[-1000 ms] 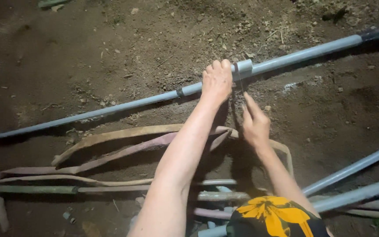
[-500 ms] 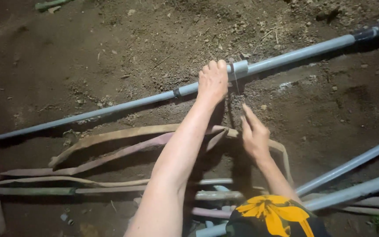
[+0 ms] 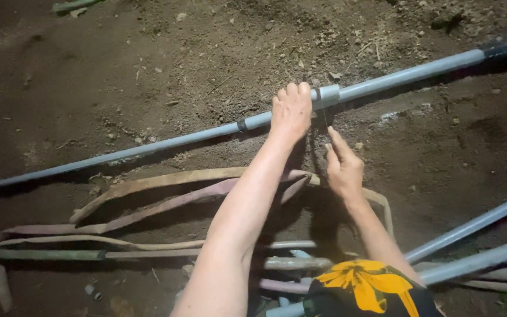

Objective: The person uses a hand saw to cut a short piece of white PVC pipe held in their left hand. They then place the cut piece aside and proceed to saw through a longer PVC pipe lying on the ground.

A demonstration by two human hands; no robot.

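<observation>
Grey plastic pipe point(image 3: 195, 138) runs slantwise across the dark bare soil point(image 3: 148, 70), from near left to far right. The left hand point(image 3: 291, 111) is clamped over it just left of the pale grey coupling sleeve point(image 3: 328, 94). The right hand point(image 3: 342, 167) sits just nearer, fingers loosely apart and pointing up at a thin dark strand below the joint, gripping nothing that shows. A steady left grip would likely keep the joint from turning. Flat brownish hose straps point(image 3: 148, 188) lie on the near ground; two more grey pipes point(image 3: 470, 235) cross at near right.

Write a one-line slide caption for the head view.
Left hand grips a grey pipe over soil; right hand reaches beneath its coupling.
</observation>
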